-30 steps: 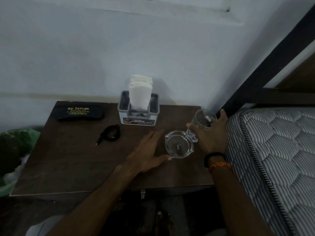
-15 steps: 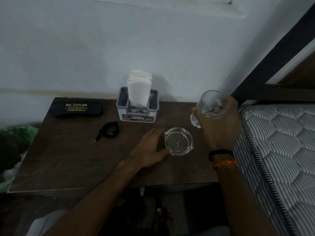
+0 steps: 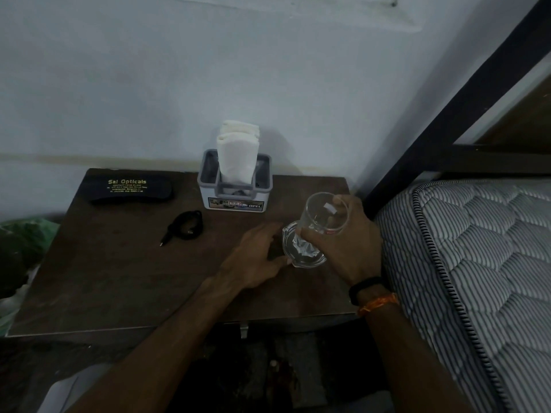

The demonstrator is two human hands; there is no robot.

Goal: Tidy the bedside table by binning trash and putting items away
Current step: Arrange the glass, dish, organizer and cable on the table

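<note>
Item: clear drinking glass (image 3: pixel 323 214), right of frame centre, gripped round its side by the curled fingers of the right hand (image 3: pixel 343 248) and held directly over the glass ashtray (image 3: pixel 304 248) on the bedside table (image 3: pixel 119 278); its long axis leaned off vertical, mouth pointing up and toward the upper right, base down and left toward the ashtray. The left hand (image 3: pixel 256 257) lay flat with straight fingers, holding nothing, its fingertips touching the ashtray's left rim. Risk, as judged: glass could knock glass and chip, or the smooth tumbler could slip and spill its small scraps, should the tilt increase or the steadying hand nudge the ashtray.
</note>
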